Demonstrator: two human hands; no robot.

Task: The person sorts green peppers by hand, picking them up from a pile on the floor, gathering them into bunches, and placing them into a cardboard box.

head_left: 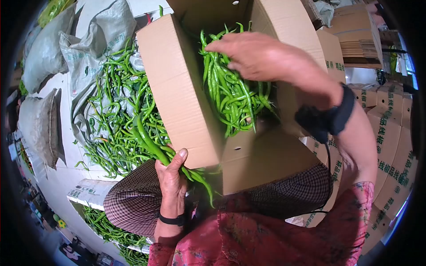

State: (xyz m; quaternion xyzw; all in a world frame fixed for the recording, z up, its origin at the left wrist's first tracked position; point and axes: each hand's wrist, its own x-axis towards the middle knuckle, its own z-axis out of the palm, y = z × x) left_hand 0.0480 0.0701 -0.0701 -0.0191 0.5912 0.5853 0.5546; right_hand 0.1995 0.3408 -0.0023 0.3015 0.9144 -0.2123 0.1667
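Observation:
My left hand [171, 175] is closed around a small bunch of long green chili peppers [153, 141], just outside the near left side of an open cardboard box [177, 84]. More green chili peppers [230, 97] lie heaped inside that box. Over the top of this heap reaches my right hand [250, 55], slightly blurred, its fingers stretched out and touching or nearly touching the peppers. Nothing shows in its grasp, though its underside is hidden. The box stands in front of my crossed legs, its near flap [266, 159] folded out toward me.
Left of the box, loose chili peppers [120, 111] spread over a woven sack [95, 48]. Stuffed sacks [40, 126] lie farther left. A white box [84, 190] with peppers sits by my left knee. Printed cartons [386, 146] and flattened cardboard [355, 35] are stacked at right.

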